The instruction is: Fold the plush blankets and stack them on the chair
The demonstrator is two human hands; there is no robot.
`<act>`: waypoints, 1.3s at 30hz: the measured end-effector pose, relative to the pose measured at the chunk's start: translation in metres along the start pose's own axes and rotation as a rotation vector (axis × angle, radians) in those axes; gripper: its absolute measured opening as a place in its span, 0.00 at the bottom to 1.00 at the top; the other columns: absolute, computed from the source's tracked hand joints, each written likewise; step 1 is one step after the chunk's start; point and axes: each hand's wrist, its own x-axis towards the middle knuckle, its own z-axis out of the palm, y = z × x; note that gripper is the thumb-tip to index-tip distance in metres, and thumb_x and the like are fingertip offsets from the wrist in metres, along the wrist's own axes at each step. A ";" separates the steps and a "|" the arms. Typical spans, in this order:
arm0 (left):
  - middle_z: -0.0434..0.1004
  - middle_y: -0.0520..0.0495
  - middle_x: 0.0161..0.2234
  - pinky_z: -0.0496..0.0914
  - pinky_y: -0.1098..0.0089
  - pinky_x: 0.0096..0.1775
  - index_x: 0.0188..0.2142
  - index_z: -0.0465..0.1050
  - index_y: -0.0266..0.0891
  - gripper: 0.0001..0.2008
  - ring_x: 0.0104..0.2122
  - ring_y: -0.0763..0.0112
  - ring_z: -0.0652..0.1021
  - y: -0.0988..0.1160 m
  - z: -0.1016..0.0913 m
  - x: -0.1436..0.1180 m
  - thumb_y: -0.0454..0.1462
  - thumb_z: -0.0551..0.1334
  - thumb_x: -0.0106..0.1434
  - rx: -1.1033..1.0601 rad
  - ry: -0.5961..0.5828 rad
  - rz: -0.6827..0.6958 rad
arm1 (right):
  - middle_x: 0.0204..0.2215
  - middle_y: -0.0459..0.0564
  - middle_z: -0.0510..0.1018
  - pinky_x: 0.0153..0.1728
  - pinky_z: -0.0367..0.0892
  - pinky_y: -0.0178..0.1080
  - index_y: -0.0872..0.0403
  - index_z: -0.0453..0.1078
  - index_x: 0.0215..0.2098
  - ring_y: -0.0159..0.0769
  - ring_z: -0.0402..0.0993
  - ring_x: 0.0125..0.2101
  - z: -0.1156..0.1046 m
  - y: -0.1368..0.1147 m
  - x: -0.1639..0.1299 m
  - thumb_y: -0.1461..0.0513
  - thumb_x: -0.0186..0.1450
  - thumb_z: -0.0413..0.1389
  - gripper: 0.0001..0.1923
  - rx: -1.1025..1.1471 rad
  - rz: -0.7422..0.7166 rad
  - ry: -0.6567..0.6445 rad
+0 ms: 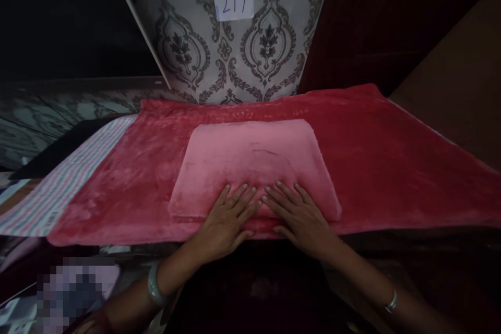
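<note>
Both hands flat on a folded pink cloth (254, 167) lying mid-desk on a red blanket (391, 167).
Left hand (227, 219) and right hand (299, 216), grips open, press its 6 o'clock edge; it looks soft, light and limp, best pinched at the corners.

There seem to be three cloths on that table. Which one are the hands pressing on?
The light pink folded cloth. Both the left hand and right hand lie flat on its near edge. It lies on the darker red blanket; the striped cloth lies far left, untouched.
</note>
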 end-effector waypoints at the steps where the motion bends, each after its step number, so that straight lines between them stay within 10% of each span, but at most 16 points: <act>1: 0.44 0.46 0.73 0.41 0.45 0.69 0.73 0.41 0.45 0.38 0.72 0.56 0.46 -0.001 -0.002 -0.001 0.41 0.58 0.68 0.001 0.000 0.007 | 0.70 0.46 0.56 0.68 0.44 0.59 0.46 0.49 0.72 0.44 0.43 0.71 -0.002 0.000 0.000 0.59 0.69 0.54 0.35 0.008 0.002 0.005; 7: 0.48 0.42 0.72 0.52 0.50 0.67 0.71 0.51 0.44 0.29 0.70 0.59 0.54 -0.029 -0.024 -0.002 0.41 0.52 0.72 0.050 0.106 -0.117 | 0.66 0.51 0.65 0.66 0.54 0.54 0.47 0.53 0.71 0.40 0.57 0.67 -0.025 0.020 0.007 0.58 0.73 0.48 0.29 0.054 0.102 0.082; 14: 0.50 0.40 0.71 0.55 0.35 0.62 0.68 0.59 0.46 0.32 0.70 0.39 0.50 -0.065 -0.011 -0.010 0.51 0.54 0.68 0.216 0.136 -0.477 | 0.72 0.54 0.50 0.64 0.53 0.61 0.48 0.47 0.73 0.49 0.42 0.71 -0.007 0.057 0.002 0.51 0.72 0.46 0.33 -0.145 0.392 0.096; 22: 0.50 0.41 0.71 0.57 0.36 0.61 0.68 0.60 0.47 0.32 0.70 0.38 0.51 -0.064 0.006 -0.013 0.51 0.53 0.68 0.216 0.084 -0.514 | 0.71 0.55 0.52 0.65 0.55 0.55 0.49 0.48 0.73 0.44 0.42 0.71 0.011 0.062 -0.004 0.50 0.73 0.45 0.33 -0.047 0.400 0.118; 28: 0.55 0.40 0.70 0.61 0.40 0.60 0.69 0.58 0.50 0.29 0.68 0.45 0.58 -0.081 -0.019 -0.017 0.49 0.52 0.70 0.077 0.086 -0.459 | 0.64 0.58 0.68 0.60 0.62 0.59 0.51 0.63 0.66 0.49 0.64 0.63 -0.018 0.078 0.004 0.50 0.72 0.46 0.28 0.045 0.382 0.121; 33: 0.57 0.36 0.69 0.52 0.41 0.65 0.67 0.61 0.42 0.29 0.68 0.48 0.58 -0.099 -0.068 0.055 0.48 0.51 0.71 0.027 0.070 -0.481 | 0.64 0.59 0.68 0.63 0.60 0.52 0.56 0.61 0.67 0.48 0.64 0.63 -0.063 0.101 0.090 0.53 0.71 0.48 0.30 0.074 0.438 0.236; 39: 0.51 0.37 0.71 0.48 0.42 0.66 0.68 0.59 0.42 0.29 0.69 0.48 0.54 -0.132 -0.087 0.176 0.46 0.53 0.70 -0.007 0.001 -0.660 | 0.64 0.59 0.67 0.63 0.56 0.45 0.57 0.63 0.66 0.46 0.61 0.65 -0.066 0.126 0.203 0.55 0.72 0.47 0.27 0.094 0.802 -0.037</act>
